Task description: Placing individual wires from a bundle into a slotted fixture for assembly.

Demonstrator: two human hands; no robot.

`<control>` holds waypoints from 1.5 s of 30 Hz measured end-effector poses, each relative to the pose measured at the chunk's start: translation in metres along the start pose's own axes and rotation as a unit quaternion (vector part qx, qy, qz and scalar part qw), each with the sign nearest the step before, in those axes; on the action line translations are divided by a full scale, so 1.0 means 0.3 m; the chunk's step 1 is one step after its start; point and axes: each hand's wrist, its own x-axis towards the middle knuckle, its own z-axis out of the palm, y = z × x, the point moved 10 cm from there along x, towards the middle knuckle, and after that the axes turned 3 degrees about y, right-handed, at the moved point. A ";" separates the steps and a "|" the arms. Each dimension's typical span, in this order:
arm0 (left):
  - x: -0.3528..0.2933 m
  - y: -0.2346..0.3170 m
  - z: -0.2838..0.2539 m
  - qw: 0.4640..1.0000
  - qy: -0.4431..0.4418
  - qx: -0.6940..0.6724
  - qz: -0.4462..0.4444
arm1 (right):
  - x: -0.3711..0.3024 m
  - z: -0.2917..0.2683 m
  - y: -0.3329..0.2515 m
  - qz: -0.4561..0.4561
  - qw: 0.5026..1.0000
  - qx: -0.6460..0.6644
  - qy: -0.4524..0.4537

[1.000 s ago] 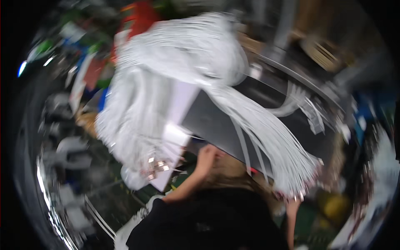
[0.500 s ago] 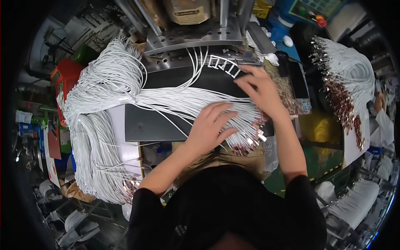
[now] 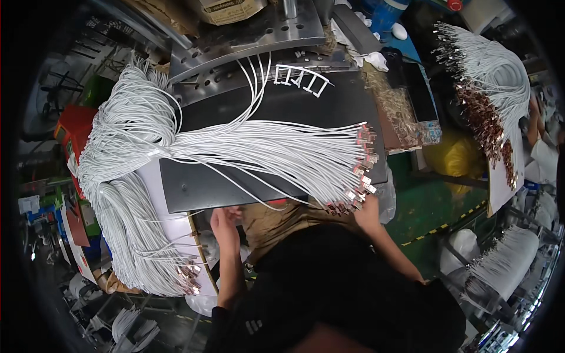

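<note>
A broad bundle of white cables (image 3: 259, 144) lies fanned across the black work surface (image 3: 329, 109), metal connectors (image 3: 359, 191) at its right end. My left hand (image 3: 225, 226) is low at the surface's front edge, beside my lap; its partly visible fingers look loosely apart, with nothing seen in them. My right hand (image 3: 369, 215) is just below the connectors at the front right corner, its fingers hidden. Farther back lies a white ladder-shaped plastic piece (image 3: 301, 79), untouched. A few cables run back from the bundle to the metal press (image 3: 247, 44).
A coiled cable heap (image 3: 126, 117) and a hanging bundle (image 3: 132, 235) occupy the left. More cables with copper-coloured ends (image 3: 491, 88) lie on a board at right. A blue container (image 3: 385, 15), a white egg-shaped object (image 3: 399, 31) and a yellow bag (image 3: 453, 156) are also at right.
Both hands have left the cables and plastic piece and drawn back toward my body, below the surface's front edge. The plastic piece now lies free. My view has shifted slightly.
</note>
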 end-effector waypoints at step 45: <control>0.243 0.674 0.761 0.574 -0.308 0.698 0.298 | 0.002 -0.065 0.795 0.217 0.883 -0.147 -0.389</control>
